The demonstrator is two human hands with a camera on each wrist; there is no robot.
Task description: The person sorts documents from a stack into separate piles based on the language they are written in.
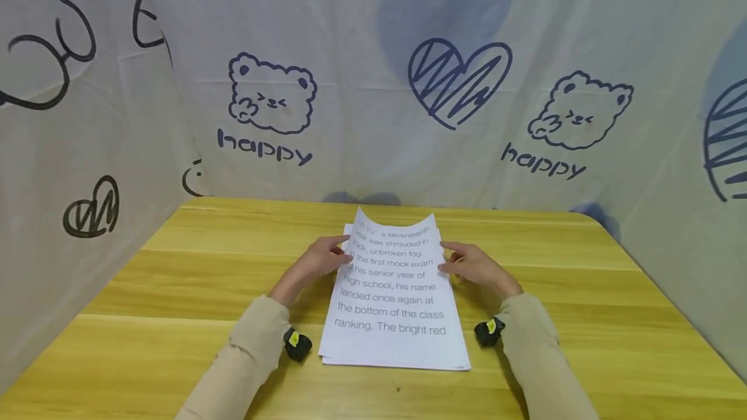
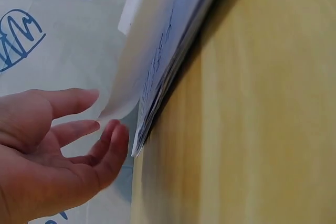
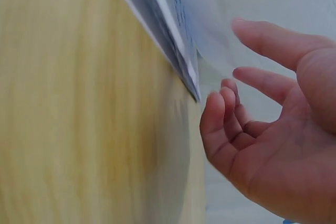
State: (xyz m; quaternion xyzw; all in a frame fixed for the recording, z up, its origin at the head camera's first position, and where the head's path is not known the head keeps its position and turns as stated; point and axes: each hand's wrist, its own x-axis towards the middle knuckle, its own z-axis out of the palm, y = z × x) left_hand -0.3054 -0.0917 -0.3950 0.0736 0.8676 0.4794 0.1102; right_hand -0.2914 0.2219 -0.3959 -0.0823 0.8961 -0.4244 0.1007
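Note:
A stack of printed paper [image 1: 391, 349] lies on the wooden table, text facing up. Its top sheet [image 1: 392, 271] bows up at the far end, both far corners raised. On the left side, my left hand [image 1: 320, 258] is at the far part of the sheet; the left wrist view shows its thumb and fingers [image 2: 107, 148] apart, fingertips by the lifted corner. My right hand [image 1: 474, 266] mirrors it at the right edge. In the right wrist view its thumb and index finger [image 3: 262, 80] are spread beside the raised sheet, not pinching it. Whether fingertips touch the paper is hard to tell.
The yellow wooden table [image 1: 175, 316] stretches out on both sides of the stack. Behind it hangs a pale cloth [image 1: 362, 122] printed with bears, hearts and the word happy. A black wrist device [image 1: 297, 345] is at the left cuff, another black device [image 1: 489, 332] at the right.

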